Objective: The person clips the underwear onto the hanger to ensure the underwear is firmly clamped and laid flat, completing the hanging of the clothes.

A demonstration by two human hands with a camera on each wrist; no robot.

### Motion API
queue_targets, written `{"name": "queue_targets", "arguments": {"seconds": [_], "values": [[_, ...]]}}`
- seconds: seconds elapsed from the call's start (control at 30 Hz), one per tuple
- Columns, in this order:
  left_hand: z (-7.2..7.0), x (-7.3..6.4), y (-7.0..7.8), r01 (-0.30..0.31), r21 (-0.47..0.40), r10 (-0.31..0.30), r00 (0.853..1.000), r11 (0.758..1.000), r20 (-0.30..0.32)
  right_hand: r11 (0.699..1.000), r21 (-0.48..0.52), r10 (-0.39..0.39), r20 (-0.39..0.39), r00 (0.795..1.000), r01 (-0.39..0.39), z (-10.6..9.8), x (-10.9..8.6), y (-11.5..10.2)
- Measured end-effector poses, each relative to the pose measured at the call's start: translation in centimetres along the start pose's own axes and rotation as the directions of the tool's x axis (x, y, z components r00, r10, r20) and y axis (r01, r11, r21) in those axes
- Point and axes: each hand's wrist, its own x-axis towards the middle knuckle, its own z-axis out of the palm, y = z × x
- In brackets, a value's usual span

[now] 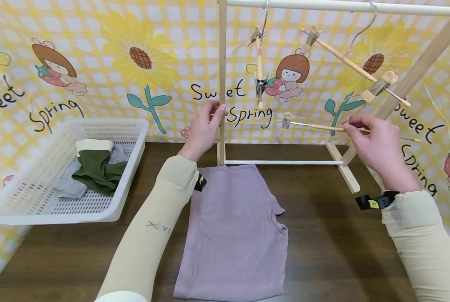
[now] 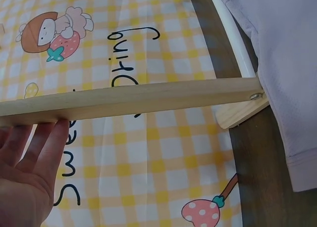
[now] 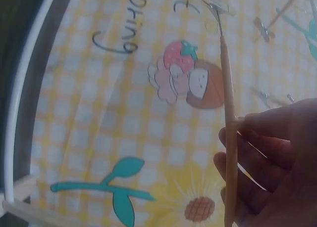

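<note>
My right hand point(image 1: 376, 140) pinches the wooden bar of a clip hanger point(image 1: 319, 127) at the right of the rack. In the right wrist view the hanger's bar point(image 3: 229, 113) runs upright past the fingertips. My left hand point(image 1: 204, 128) is at the left post of the clothes rack point(image 1: 222, 75). Its fingertips meet the post's edge point(image 2: 133, 99) in the left wrist view, with the fingers fairly straight. Below, mauve trousers point(image 1: 236, 230) lie folded lengthwise on the table, their upper end close to the rack's foot.
Two more clip hangers, one wooden hanger point(image 1: 259, 63) and another wooden hanger point(image 1: 345, 58), hang from the white top rail point(image 1: 323, 5). A white basket point(image 1: 128, 176) on the left holds a dark green garment point(image 1: 100, 167) and grey cloth point(image 1: 72, 180). A patterned sheet backs the table.
</note>
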Motion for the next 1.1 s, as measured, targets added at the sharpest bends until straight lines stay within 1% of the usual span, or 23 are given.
{"name": "queue_targets", "arguments": {"seconds": [0.1, 0.2, 0.3, 0.4, 0.47, 0.53, 0.6, 0.63, 0.7, 0.83, 0.97, 1.1], "values": [[0.0, 0.1, 0.2, 0.008, 0.009, -0.008, 1.000, 1.000, 0.013, 0.999, 0.014, -0.044, 0.000, 0.999, 0.044, 0.7, -0.4, -0.4], [-0.1, 0.1, 0.4, 0.008, 0.018, -0.009, 1.000, 1.000, 0.019, 0.997, 0.038, -0.067, 0.017, 0.998, 0.066, 1.2, -0.7, -0.9], [-0.3, 0.1, 0.5, 0.012, 0.010, -0.012, 1.000, 1.000, 0.027, 0.995, 0.056, -0.081, 0.032, 0.996, 0.079, 1.6, -1.1, -1.4], [-0.5, 0.1, 0.6, 0.026, 0.011, -0.026, 0.999, 1.000, 0.043, 0.993, 0.086, -0.083, 0.064, 0.995, 0.077, 1.9, -1.3, -1.8], [-0.7, 0.1, 0.8, 0.041, 0.017, -0.042, 0.997, 0.999, 0.057, 0.992, 0.098, -0.087, 0.081, 0.993, 0.079, 2.1, -1.5, -1.9], [-0.9, 0.0, 1.0, 0.062, 0.042, -0.065, 0.995, 0.997, 0.072, 0.990, 0.108, -0.101, 0.087, 0.991, 0.092, 2.4, -1.6, -2.1], [-1.0, -0.1, 1.3, 0.093, 0.056, -0.097, 0.991, 0.994, 0.089, 0.986, 0.109, -0.132, 0.078, 0.988, 0.123, 2.6, -1.8, -2.3], [-1.1, -0.2, 1.5, 0.105, 0.055, -0.110, 0.990, 0.993, 0.092, 0.981, 0.118, -0.160, 0.069, 0.985, 0.151, 2.8, -1.8, -2.4], [-1.3, -0.4, 1.8, 0.125, 0.042, -0.129, 0.988, 0.991, 0.091, 0.968, 0.136, -0.221, 0.055, 0.974, 0.212, 3.1, -1.9, -2.8], [-1.9, -1.0, 2.3, 0.130, -0.014, -0.129, 0.990, 0.991, 0.055, 0.928, 0.183, -0.337, 0.042, 0.941, 0.324, 3.9, -2.0, -3.5], [-2.5, -1.9, 2.5, 0.132, -0.033, -0.132, 0.991, 0.991, 0.019, 0.898, 0.199, -0.407, 0.044, 0.912, 0.392, 4.6, -2.3, -4.3], [-2.8, -3.1, 2.7, 0.117, -0.062, -0.118, 0.993, 0.991, -0.004, 0.869, 0.223, -0.464, 0.056, 0.884, 0.442, 5.2, -2.7, -5.1]]}}
